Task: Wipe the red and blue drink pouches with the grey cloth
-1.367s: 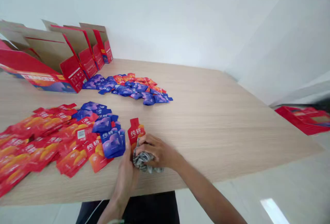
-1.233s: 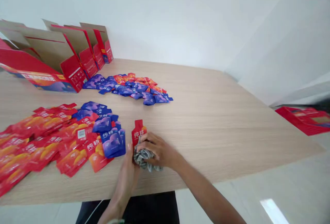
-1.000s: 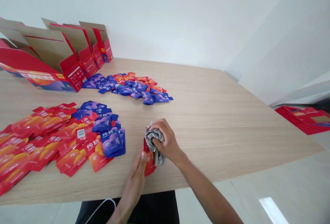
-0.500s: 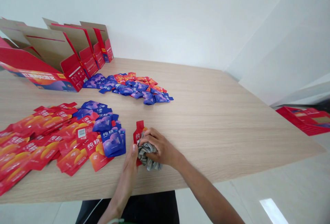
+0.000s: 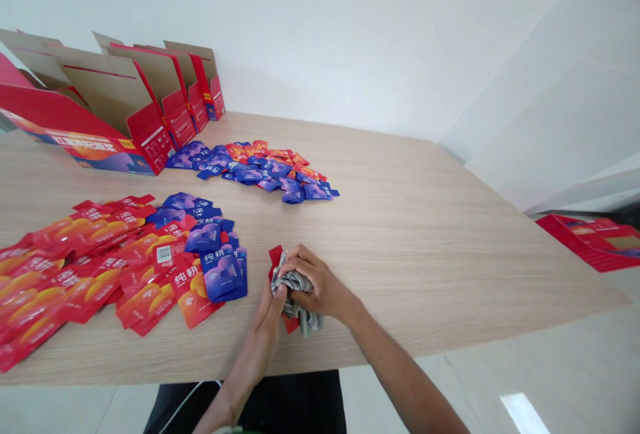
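Note:
Near the table's front edge my right hand (image 5: 317,284) is closed round a crumpled grey striped cloth (image 5: 311,322), pressed over a red pouch (image 5: 275,255). Only the pouch's top and a lower corner show; the cloth and fingers cover the rest. My left hand (image 5: 270,311) grips the pouch's left side, its thumb against the cloth. To the left, a large heap of red-orange pouches (image 5: 95,281) lies flat, with blue pouches (image 5: 220,273) on its right end. Farther back is a smaller mixed pile of blue and red pouches (image 5: 270,171).
Several open red cardboard boxes (image 5: 150,144) stand at the back left against the white wall (image 5: 325,41). Another red box (image 5: 575,241) sits beyond the right edge of the wooden table (image 5: 425,234).
The red pouch has tilted and shifted slightly right under the cloth. My left thumb has moved onto the cloth, and more of the pouch is covered. The piles lie as before.

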Demonstrator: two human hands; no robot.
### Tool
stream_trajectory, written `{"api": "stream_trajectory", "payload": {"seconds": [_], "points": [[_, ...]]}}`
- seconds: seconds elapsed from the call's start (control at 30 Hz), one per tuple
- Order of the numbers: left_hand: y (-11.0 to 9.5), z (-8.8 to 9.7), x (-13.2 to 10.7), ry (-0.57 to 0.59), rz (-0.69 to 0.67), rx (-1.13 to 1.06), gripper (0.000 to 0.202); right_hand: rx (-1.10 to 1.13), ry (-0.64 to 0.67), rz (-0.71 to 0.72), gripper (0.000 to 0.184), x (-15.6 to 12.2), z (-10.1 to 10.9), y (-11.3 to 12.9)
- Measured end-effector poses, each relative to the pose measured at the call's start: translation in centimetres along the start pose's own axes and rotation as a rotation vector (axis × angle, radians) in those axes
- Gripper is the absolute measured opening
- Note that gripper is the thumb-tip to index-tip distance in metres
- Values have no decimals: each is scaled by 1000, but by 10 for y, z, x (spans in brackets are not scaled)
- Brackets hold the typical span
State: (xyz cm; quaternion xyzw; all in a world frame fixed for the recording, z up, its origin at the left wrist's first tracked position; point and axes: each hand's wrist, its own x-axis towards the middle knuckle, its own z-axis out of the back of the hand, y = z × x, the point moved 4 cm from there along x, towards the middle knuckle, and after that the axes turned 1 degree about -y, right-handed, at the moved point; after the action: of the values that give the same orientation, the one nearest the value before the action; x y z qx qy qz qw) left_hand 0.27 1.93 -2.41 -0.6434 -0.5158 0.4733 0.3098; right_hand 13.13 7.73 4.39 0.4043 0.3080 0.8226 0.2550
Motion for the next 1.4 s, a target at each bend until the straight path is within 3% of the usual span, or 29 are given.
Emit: {"api": "stream_trajectory", "payload": {"seconds": [0.23, 0.37, 0.5, 0.63, 0.73, 0.87, 1.0, 1.13, 1.4], "points": [[-9, -6, 5, -8, -15, -171, 79, -19, 54, 8, 33, -1, -2, -1], [-10, -3, -5, -13, -25, -76, 70, -35, -97, -23, 31, 0, 2, -3], [2, 0, -14, 22, 19, 3, 65, -89, -214, -110, 34, 0, 7, -7], [8, -3, -2, -34, 45, -118, 80, -51, -86, -86, 35, 0, 6, -6], [-4, -1, 16, -57, 2, -151, 82, -24, 58, -55, 39, 0, 3, -4], [-37, 17, 39, -115, -219, 152, 76, -89, 75, -79, 42, 0, 3, -6], [-54, 28, 64, -47, -380, 516, 91, -149, -104, -147, 37, 0, 10, -10], [-57, 25, 85, -54, -593, 975, 74, -160, -242, -153, 32, 0, 15, -10], [-61, 20, 94, -165, -572, 1471, 51, -168, -253, -164, 31, -1, 15, -10]]}}
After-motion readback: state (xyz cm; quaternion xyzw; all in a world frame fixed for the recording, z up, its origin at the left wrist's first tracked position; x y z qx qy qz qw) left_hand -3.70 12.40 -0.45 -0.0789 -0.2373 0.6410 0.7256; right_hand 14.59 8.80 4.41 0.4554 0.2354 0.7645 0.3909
